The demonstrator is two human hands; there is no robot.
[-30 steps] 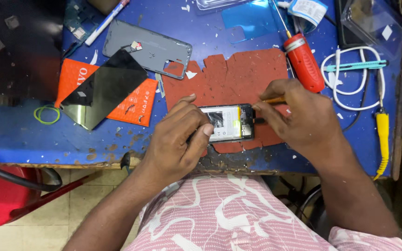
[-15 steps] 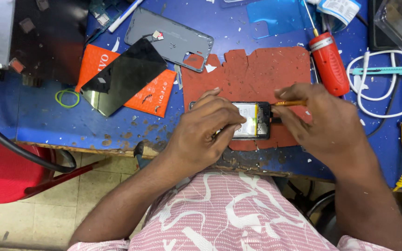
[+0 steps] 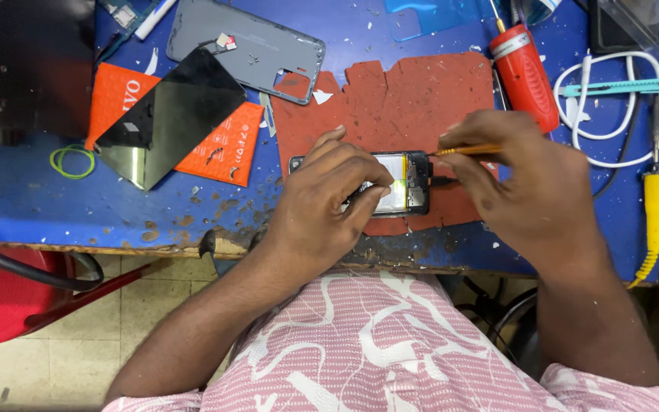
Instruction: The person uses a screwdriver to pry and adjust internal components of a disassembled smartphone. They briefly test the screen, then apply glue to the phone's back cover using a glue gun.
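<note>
An opened phone (image 3: 406,183) with its back removed lies on a torn red mat (image 3: 398,99) near the front edge of a blue workbench (image 3: 32,206). My left hand (image 3: 322,206) rests over the phone's left half, fingers pressing it down. My right hand (image 3: 520,183) grips a thin yellow-handled tool (image 3: 467,150) whose tip points at the phone's right end. Much of the phone is hidden under my left fingers.
A grey phone back cover (image 3: 245,49) lies at the back, a dark screen panel (image 3: 173,118) on an orange packet (image 3: 223,145) to the left. A red cylinder tool (image 3: 524,72), white cable (image 3: 612,114), teal pen (image 3: 619,88) and yellow-handled iron (image 3: 654,206) lie right. A green rubber band (image 3: 72,160) sits left.
The view has shifted, so the bench sits further right in the frame. My hands stay on the phone and tool, with only small finger movements.
</note>
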